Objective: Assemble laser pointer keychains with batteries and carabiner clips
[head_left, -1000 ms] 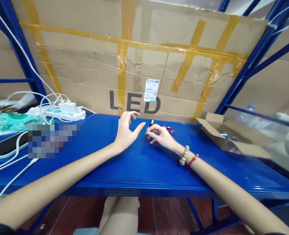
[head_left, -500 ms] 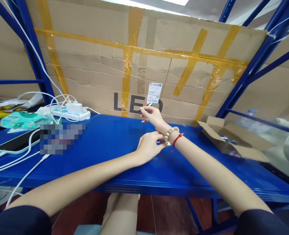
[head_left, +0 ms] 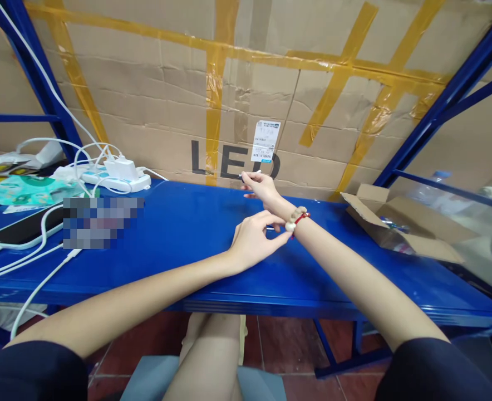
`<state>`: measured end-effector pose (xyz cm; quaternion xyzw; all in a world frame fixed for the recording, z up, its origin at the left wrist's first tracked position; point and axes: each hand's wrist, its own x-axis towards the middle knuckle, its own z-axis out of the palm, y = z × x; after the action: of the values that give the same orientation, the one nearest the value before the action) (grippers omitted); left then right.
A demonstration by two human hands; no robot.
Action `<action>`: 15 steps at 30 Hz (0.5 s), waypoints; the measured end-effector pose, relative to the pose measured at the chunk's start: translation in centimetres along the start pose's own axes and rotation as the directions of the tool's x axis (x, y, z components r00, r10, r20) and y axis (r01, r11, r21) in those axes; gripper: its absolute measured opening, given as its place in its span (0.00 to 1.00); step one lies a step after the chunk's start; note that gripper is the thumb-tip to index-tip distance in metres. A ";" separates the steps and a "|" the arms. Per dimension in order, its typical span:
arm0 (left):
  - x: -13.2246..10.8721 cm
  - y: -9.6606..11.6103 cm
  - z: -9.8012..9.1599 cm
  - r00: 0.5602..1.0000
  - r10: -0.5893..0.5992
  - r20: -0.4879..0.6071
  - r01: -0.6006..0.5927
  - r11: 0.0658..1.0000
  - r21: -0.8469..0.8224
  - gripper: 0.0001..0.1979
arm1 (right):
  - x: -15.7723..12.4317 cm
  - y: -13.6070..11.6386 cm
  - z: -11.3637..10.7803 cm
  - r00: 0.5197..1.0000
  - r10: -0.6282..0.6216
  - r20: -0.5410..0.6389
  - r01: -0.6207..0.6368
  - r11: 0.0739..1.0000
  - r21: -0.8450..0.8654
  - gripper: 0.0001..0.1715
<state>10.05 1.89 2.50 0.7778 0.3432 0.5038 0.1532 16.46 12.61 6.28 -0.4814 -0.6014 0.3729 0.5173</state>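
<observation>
1. In the head view, two bare hands are working over one blue worktop (head_left: 179,223).
2. The right hand (head_left: 260,186) is curling its fingers and pinching one small object (head_left: 241,177) at its fingertips, above the worktop's far edge; dark and pale bits are showing, the rest is hiding behind the thumb.
3. The left hand (head_left: 254,236) is half curling, its thumb and fingers reaching the right wrist at one beaded bracelet (head_left: 291,227); whether it is pinching the beads, I cannot tell.
4. One red cord (head_left: 303,217) is circling that same wrist, touching the beads.
5. Behind the hands, one large cardboard panel (head_left: 158,111) is standing, showing three printed letters, "LED", and bearing one white label (head_left: 266,142).
6. To the right, one open carton (head_left: 433,248) is holding small bluish items, too unclear to count.
7. To the left, one phone (head_left: 24,228), one teal packet (head_left: 29,191) and one white power strip (head_left: 139,182) are lying; several white cables (head_left: 43,223) are trailing among them.
</observation>
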 end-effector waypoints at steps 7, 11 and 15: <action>1.3 -0.5 -0.3 0.995 -0.041 -0.088 0.045 0.998 0.049 0.05 | -0.2 1.9 -0.8 0.988 -0.130 0.086 0.143 0.973 -0.180 0.08; 1.1 -0.8 -0.8 0.998 0.070 0.002 -0.069 0.981 0.181 0.10 | -1.5 3.0 -0.5 0.958 -0.278 0.067 0.282 0.883 -0.375 0.09; 1.3 -0.9 -1.3 0.985 0.150 0.088 -0.170 0.939 0.301 0.12 | -4.0 4.8 -0.6 0.889 -0.455 0.059 0.387 0.675 -0.629 0.10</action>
<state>8.84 3.31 3.44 0.8330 0.3479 0.4302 0.0000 17.94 10.00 0.77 -0.4917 -0.7572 -0.0023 0.4300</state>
